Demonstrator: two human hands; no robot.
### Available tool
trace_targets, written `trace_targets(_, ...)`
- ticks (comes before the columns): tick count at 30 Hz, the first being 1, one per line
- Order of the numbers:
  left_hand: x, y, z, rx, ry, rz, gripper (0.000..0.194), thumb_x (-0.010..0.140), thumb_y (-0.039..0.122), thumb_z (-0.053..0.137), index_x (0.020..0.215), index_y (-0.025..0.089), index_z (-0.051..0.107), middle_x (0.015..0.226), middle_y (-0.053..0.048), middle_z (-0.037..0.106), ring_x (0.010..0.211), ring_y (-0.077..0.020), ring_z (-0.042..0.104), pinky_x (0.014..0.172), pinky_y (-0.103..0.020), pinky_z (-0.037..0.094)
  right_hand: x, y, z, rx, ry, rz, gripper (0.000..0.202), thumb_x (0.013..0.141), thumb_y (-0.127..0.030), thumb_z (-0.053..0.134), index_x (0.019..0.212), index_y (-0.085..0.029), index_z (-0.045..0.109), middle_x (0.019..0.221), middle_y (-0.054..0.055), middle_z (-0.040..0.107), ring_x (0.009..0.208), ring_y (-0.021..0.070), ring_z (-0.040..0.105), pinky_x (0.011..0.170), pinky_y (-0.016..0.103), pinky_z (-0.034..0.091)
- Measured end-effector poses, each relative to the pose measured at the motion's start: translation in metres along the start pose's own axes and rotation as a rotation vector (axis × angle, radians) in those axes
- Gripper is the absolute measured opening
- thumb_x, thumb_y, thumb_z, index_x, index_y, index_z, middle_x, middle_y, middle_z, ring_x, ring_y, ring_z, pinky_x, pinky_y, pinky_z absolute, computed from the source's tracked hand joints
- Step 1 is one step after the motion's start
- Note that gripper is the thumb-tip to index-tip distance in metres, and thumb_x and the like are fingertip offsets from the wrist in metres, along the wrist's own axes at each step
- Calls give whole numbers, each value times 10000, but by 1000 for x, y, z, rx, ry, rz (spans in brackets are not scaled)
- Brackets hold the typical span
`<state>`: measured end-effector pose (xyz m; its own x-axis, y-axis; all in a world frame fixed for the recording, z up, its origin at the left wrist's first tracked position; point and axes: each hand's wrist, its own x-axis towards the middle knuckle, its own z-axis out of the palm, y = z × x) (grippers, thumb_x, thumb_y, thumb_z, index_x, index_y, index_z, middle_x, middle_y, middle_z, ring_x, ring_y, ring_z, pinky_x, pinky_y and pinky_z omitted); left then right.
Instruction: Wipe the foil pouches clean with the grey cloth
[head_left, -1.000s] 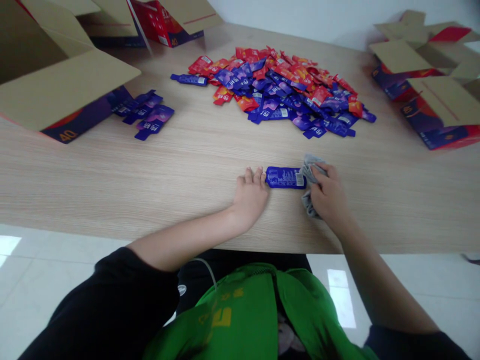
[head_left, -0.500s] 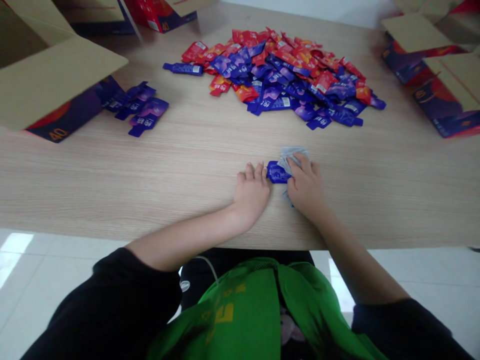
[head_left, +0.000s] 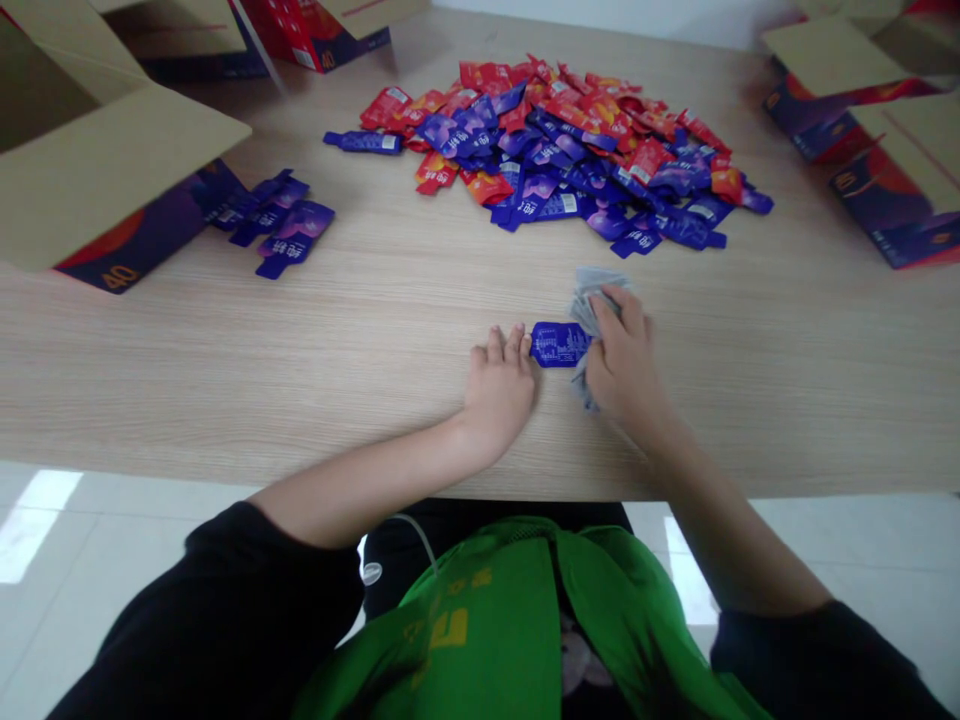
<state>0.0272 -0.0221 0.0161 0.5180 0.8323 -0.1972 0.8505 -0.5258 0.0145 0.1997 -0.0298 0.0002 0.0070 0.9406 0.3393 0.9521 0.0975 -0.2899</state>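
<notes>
A blue sachet (head_left: 559,345) with small white print lies on the table. My left hand (head_left: 501,390) rests at its left end, thumb and fingertips pinning that end down, with the other fingers bent on the wood. In my right hand (head_left: 626,365) is a crumpled grey cloth (head_left: 592,290), bunched under closed fingers and sticking out above and below them. The cloth and hand cover the right end of the sachet. Beyond both hands lies a pile of blue sachets (head_left: 555,155) and red sachets (head_left: 600,110).
An open carton (head_left: 142,235) stands at the left, with a few blue sachets (head_left: 296,238) beside it. More cartons sit at the back left, including a red one (head_left: 322,45), and at the right, such as the dark carton (head_left: 892,215). The table's front edge runs close before my body.
My right hand and the cloth have shifted slightly right and up, uncovering more of the blue sachet. My left hand stays at the sachet's left end.
</notes>
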Motion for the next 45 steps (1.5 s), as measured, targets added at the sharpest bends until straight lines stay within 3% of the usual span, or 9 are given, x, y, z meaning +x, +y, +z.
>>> trace_targets(4, 0, 0, -1, -10, -29, 1, 562, 1076, 136, 275, 1626, 46, 342, 1694, -166, 327, 1554, -412, 324, 1131, -509, 431, 6, -32, 16, -79, -151, -78, 586, 942, -180, 394, 1510, -147, 532, 1629, 143, 444, 1366, 374, 449, 1079, 552, 411)
trace_targets(7, 0, 0, -1, -8, -22, 10, 559, 1079, 130, 248, 1621, 36, 350, 1685, -168, 350, 1549, -409, 337, 1127, -511, 440, 3, -35, 20, -143, -210, -93, 566, 958, -227, 413, 1502, -163, 555, 1646, 126, 431, 1312, 397, 456, 1032, 568, 424)
trace_targets(16, 0, -1, -2, 8, -16, 20, 566, 1063, 93, 258, 1618, 26, 348, 1703, -173, 283, 1534, -413, 365, 1116, -508, 455, -24, 10, 1, -178, -158, 86, 601, 952, -210, 406, 1543, -156, 504, 1623, 167, 444, 1323, 418, 478, 1044, 630, 440)
trace_targets(22, 0, 0, -3, 10, -21, 15, 569, 1057, 77, 261, 1616, 43, 364, 1704, -165, 289, 1532, -406, 371, 1117, -495, 456, -24, 32, -6, -164, -96, 96, 579, 926, -162, 392, 1481, -152, 557, 1541, 181, 513, 1350, 364, 508, 1067, 561, 457)
trace_targets(27, 0, -1, -3, 13, -7, 19, 566, 1060, 91, 271, 1616, 38, 361, 1703, -166, 290, 1534, -409, 367, 1105, -494, 467, -12, 0, -5, -58, -24, 3, 585, 926, -125, 368, 1485, -144, 540, 1553, 199, 492, 1383, 329, 488, 1107, 538, 427)
trace_targets(30, -1, -1, -5, 5, -11, 23, 551, 1063, 104, 287, 1597, 42, 408, 1686, -188, 331, 1535, -406, 368, 1097, -497, 468, -11, -31, 5, -82, -123, -43, 574, 946, -143, 374, 1493, -159, 546, 1594, 165, 475, 1337, 357, 488, 1079, 559, 422)
trace_targets(33, -1, -2, -6, 2, -8, 29, 538, 1067, 114, 281, 1571, 39, 454, 1666, -202, 377, 1534, -400, 375, 1102, -496, 460, -14, -43, 14, -158, -214, -77, 566, 954, -184, 407, 1500, -192, 558, 1609, 127, 481, 1256, 389, 490, 1016, 590, 425)
trace_targets(37, 0, -1, -5, 5, -13, 25, 558, 1060, 102, 270, 1594, 52, 421, 1694, -177, 324, 1527, -397, 387, 1099, -490, 464, -21, -31, 10, -203, -218, -74, 591, 957, -190, 406, 1536, -184, 522, 1625, 117, 466, 1277, 395, 469, 1007, 584, 425)
trace_targets(45, 0, 0, -6, 0, -23, 24, 578, 1049, 67, 246, 1615, 21, 354, 1701, -180, 293, 1527, -413, 376, 1101, -497, 460, -39, 12, -11, -271, -187, 122, 587, 957, -220, 387, 1518, -137, 538, 1598, 148, 497, 1205, 406, 531, 962, 608, 467)
